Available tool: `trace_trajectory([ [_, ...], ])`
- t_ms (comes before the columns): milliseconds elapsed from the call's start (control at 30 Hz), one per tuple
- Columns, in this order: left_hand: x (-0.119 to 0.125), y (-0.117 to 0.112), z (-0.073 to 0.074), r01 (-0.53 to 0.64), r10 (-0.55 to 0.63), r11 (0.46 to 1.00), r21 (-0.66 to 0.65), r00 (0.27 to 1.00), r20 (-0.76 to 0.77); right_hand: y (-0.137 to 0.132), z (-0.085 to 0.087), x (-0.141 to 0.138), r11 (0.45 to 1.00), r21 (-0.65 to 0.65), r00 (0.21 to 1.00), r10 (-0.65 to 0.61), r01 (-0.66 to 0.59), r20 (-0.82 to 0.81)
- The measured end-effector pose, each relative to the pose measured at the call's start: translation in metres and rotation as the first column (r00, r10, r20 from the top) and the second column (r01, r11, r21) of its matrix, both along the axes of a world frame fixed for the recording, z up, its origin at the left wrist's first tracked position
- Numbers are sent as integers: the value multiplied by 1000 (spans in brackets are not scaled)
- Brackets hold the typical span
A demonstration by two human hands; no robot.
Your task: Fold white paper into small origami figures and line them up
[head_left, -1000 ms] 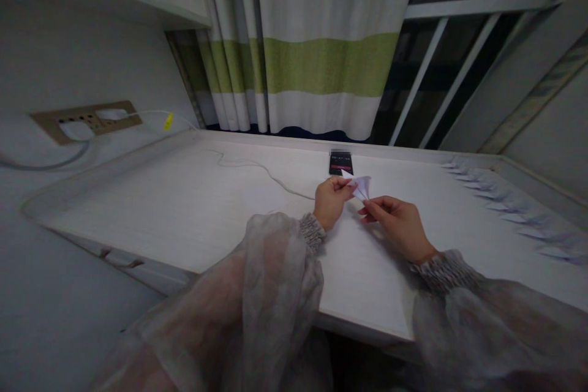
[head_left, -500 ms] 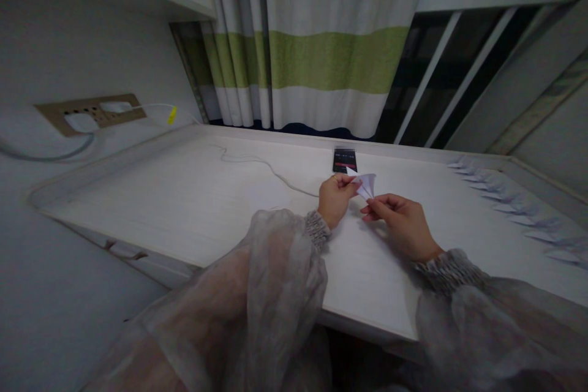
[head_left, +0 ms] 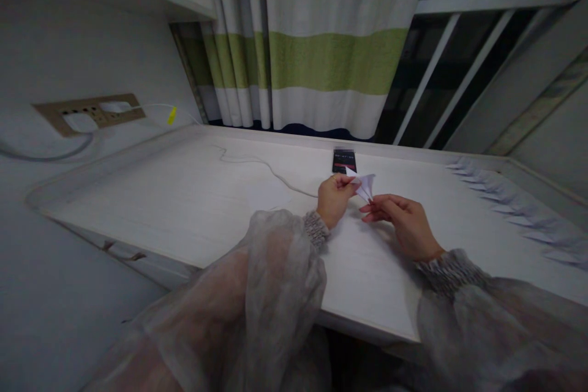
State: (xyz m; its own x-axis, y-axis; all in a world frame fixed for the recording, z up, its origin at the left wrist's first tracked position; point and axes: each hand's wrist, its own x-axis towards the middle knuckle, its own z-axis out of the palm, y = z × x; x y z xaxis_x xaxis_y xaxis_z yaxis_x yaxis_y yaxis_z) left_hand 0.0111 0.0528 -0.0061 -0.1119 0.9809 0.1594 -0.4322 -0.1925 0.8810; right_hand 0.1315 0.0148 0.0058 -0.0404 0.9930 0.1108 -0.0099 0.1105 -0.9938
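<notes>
Above the white desk, my left hand pinches a small piece of white origami paper between thumb and fingertips. One pointed flap stands up at its left, and a wider flap spreads to the right. At the paper's lower tip, the thumb and forefinger of my right hand are closed on a narrow point, with the other fingers loosely curled below. Just behind the paper lies a dark phone with its screen lit. Both wrists have gathered cuffs of translucent grey sleeves.
Several folded white paper pieces form a row along the desk's right side. A flat white sheet lies left of my hands, partly behind my sleeve. A thin white cable crosses the desk. Curtains hang behind.
The paper stays in both hands, almost in place. My right fingers have shifted very slightly at its lower tip, and the view has moved a little.
</notes>
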Motion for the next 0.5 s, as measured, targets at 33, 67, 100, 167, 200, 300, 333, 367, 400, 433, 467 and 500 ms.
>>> trace_trajectory([
  [33, 0, 0, 0, 1, -1, 1000, 1, 1000, -4, 0, 0, 0, 1000, 0, 1000, 4, -4, -5],
  [67, 0, 0, 0, 2, -2, 1000, 2, 1000, -8, 0, 0, 0, 1000, -1, 1000, 13, -13, 0],
  [100, 1, 0, -1, 4, -4, 1000, 4, 1000, -13, 1, 0, -1, 1000, -3, 1000, 26, -26, 14],
  [167, 1, 0, -1, 9, -9, 1000, 7, 1000, -26, 1, 0, -2, 999, -16, 997, 46, -45, 59],
  [200, 2, 0, -1, 14, -13, 1000, 10, 999, -34, 2, 0, -2, 999, -21, 995, 48, -46, 87],
  [300, 2, -1, -1, 30, -29, 999, 19, 998, -63, 3, -1, -4, 999, -21, 989, 30, -28, 142],
  [333, 2, -1, -1, 33, -32, 999, 21, 997, -71, 3, -1, -4, 999, -20, 989, 27, -25, 143],
  [367, 3, -2, -1, 34, -32, 999, 23, 996, -78, 3, -1, -4, 999, -22, 990, 28, -26, 137],
  [400, 3, -2, -1, 35, -32, 999, 27, 996, -79, 3, 0, -4, 999, -28, 991, 33, -29, 127],
  [433, 3, -2, -1, 36, -34, 999, 33, 996, -78, 3, 0, -4, 999, -36, 993, 37, -33, 116],
  [467, 3, -3, -1, 39, -36, 999, 38, 996, -77, 2, 0, -4, 999, -41, 993, 40, -36, 109],
  [500, 3, -4, 0, 42, -38, 998, 44, 996, -75, 2, 0, -5, 998, -47, 994, 43, -39, 101],
])
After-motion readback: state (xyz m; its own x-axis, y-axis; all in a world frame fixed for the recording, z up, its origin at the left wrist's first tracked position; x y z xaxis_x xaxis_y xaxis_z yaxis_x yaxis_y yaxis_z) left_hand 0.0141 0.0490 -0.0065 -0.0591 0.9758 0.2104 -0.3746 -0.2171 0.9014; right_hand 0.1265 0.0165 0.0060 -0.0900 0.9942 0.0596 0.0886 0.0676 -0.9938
